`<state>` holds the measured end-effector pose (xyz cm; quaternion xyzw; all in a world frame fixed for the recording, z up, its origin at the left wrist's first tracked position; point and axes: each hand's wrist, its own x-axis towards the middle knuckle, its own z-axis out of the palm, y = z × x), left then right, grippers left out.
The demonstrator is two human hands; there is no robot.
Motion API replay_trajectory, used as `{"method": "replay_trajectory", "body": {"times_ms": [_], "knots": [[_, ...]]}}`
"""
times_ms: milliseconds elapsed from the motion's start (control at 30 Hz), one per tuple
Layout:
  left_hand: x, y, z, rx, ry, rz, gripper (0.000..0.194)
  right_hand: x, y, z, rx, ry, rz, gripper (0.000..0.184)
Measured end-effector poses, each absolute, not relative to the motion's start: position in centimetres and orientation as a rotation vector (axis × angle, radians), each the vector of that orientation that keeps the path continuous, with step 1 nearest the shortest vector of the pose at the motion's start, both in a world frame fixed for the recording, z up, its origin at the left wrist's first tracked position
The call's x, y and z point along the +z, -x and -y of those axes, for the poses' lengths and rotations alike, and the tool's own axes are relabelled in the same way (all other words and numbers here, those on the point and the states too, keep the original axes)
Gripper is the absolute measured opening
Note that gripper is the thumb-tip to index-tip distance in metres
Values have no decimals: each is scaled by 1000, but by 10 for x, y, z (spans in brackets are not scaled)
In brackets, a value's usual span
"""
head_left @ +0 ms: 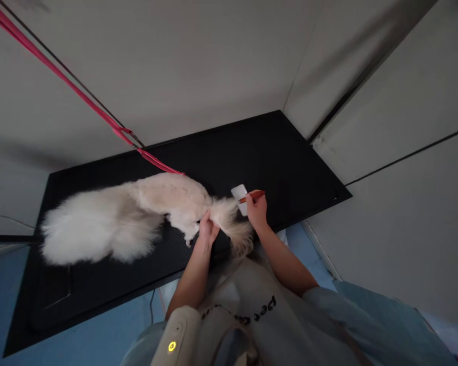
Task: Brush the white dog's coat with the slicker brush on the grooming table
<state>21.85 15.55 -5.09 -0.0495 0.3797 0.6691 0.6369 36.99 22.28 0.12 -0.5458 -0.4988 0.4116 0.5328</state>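
A small cream-white fluffy dog [137,216] stands on a black table [275,152], its head end to the left and its tail [232,223] toward me. My left hand [208,229] is closed around the base of the tail. My right hand [257,211] grips the orange handle of a brush [241,197] whose white rectangular head rests against the tail fur.
A pink leash [61,76] runs from the upper left down to the dog's back. Grey walls enclose the table at the back and right. The floor is blue. A light apron with dark lettering [259,310] covers my front, and a device with a lit yellow button [171,346] hangs at my chest.
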Motion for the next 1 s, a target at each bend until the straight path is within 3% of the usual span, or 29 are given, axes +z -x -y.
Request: {"method": "replay_trajectory", "body": {"times_ms": [67, 233, 400, 533, 700, 867, 1000], "knots": [[-51, -219, -155, 1534, 103, -861, 20, 2, -366, -216, 941, 1268, 1215, 16], [-48, -223, -155, 1524, 82, -808, 26, -3, -362, -220, 1283, 1195, 1300, 20], [-46, -228, -158, 1492, 84, -823, 32, -1, -372, -222, 999, 1307, 1141, 21], [-42, -229, -157, 1429, 61, -793, 36, -6, -373, -216, 1364, 1217, 1242, 23], [-40, -231, -154, 1362, 90, -821, 40, -4, -399, -222, 906, 1414, 1037, 22], [-39, -239, -155, 1357, 89, -804, 43, -7, -395, -204, 1272, 1262, 1285, 21], [-39, -238, -152, 1345, 78, -838, 44, -6, -418, -211, 892, 1498, 1048, 21]]}}
